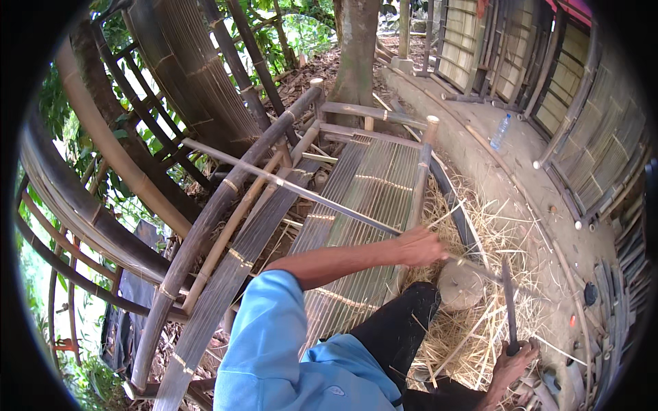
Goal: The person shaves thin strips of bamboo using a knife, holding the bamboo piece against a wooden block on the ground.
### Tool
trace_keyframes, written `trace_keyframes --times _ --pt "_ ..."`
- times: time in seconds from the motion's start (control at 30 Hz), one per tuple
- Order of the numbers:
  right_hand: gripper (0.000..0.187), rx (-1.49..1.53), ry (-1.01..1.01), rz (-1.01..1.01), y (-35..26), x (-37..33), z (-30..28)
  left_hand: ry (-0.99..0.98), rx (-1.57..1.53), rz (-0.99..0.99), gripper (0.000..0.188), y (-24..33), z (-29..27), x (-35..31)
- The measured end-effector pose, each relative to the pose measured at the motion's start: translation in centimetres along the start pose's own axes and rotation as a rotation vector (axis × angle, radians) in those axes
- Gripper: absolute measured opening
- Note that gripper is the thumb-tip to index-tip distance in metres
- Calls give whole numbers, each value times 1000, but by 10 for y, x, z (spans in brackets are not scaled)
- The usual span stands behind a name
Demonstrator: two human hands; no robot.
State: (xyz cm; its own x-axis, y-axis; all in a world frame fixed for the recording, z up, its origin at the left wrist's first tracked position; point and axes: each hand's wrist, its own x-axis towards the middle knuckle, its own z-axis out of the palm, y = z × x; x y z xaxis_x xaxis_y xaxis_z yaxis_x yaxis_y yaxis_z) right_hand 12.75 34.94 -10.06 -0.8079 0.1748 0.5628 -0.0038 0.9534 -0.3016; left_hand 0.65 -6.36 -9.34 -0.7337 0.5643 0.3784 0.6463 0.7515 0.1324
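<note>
My left hand (419, 246) is closed around a long, narrow bamboo strip (315, 197), my arm stretched across my body. From my fist the strip runs up and left over the bamboo bench, while its other end, blurred, passes above a round wooden block (460, 286). Low on the right, my right hand (517, 364) grips the dark handle of a machete (508, 301). Its blade points upward, just beside the strip's blurred end; whether the two touch I cannot tell. Pale bamboo shavings (473, 335) lie thick around the block.
A slatted bamboo bench (384, 171) with a pole rail (240, 175) stands to my left. Behind it lean large split bamboo pieces (185, 75). A tree trunk (354, 55) rises ahead. At right are a plastic bottle (501, 132), woven bamboo panels (596, 151) and stacked bamboo pieces (617, 301).
</note>
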Motion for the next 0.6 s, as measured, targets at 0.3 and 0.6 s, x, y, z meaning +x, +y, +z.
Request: trace_keyframes --times 0.3,0.6 --pt "43 396 -133 135 14 -27 47 85 -52 -125 31 -2 33 107" --pt "42 458 -227 164 2 -31 60 360 -400 -1115 42 -25 -39 -115"
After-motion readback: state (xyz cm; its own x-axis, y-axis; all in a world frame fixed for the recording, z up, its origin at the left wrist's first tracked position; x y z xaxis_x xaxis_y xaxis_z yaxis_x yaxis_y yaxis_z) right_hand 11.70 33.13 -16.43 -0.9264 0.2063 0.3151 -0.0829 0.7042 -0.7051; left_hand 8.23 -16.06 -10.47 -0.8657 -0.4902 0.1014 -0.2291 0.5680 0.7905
